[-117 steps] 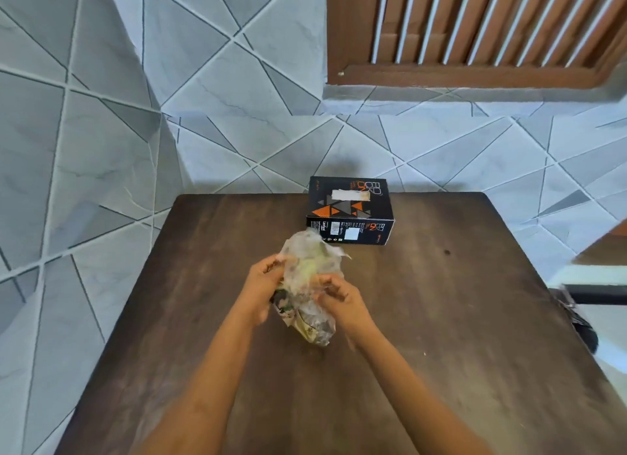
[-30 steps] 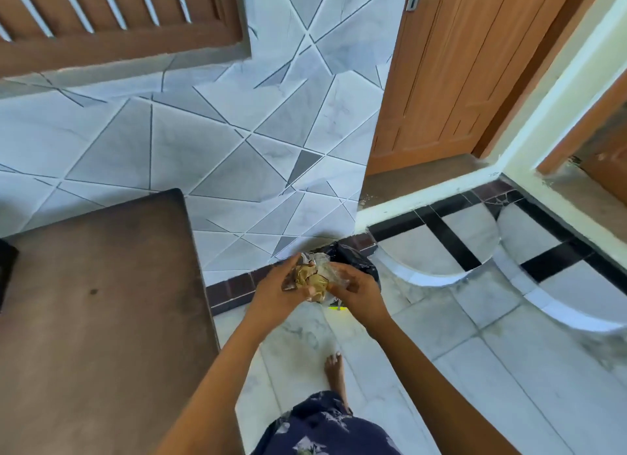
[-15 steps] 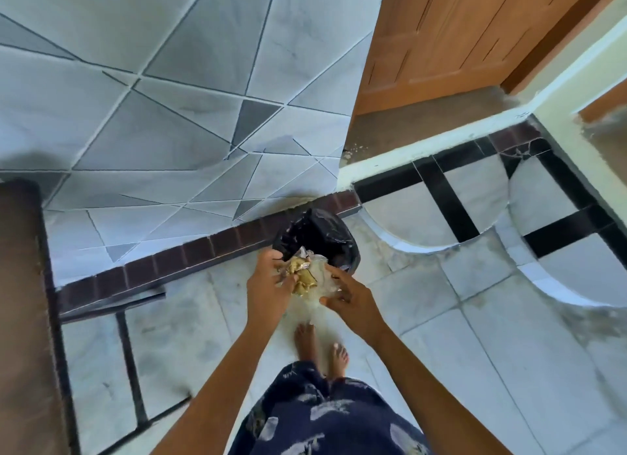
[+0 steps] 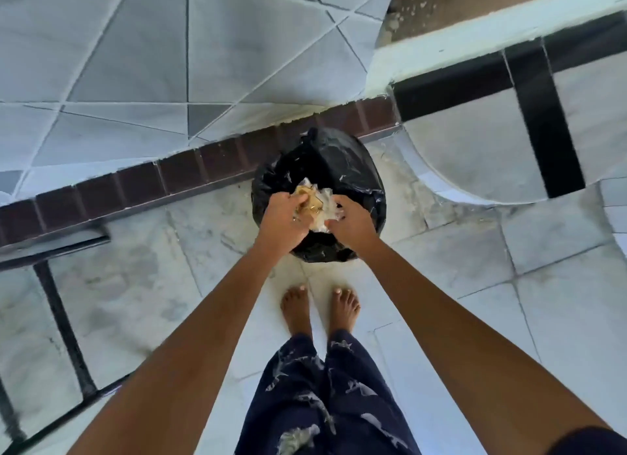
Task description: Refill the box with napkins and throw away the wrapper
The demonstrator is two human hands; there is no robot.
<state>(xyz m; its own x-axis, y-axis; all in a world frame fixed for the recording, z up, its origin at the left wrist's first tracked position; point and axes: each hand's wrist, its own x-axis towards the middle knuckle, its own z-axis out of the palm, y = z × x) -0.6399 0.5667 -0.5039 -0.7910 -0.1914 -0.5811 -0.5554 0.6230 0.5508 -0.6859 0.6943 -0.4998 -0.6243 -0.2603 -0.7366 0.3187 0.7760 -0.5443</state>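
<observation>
Both hands hold a crumpled clear wrapper [image 4: 317, 205] over a black bin bag [image 4: 342, 162] on the floor. The left hand [image 4: 281, 218] and right hand [image 4: 353, 220] each curl around its sides. Bare feet [image 4: 319, 307] stand near the bag.

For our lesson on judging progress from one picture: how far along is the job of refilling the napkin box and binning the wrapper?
Done: the wrapper is crumpled, so it has likely been emptied; the box is out of view. In hand: the left hand and right hand both grip the wrapper right above the black bin bag. Left: let go so it drops in.
</observation>
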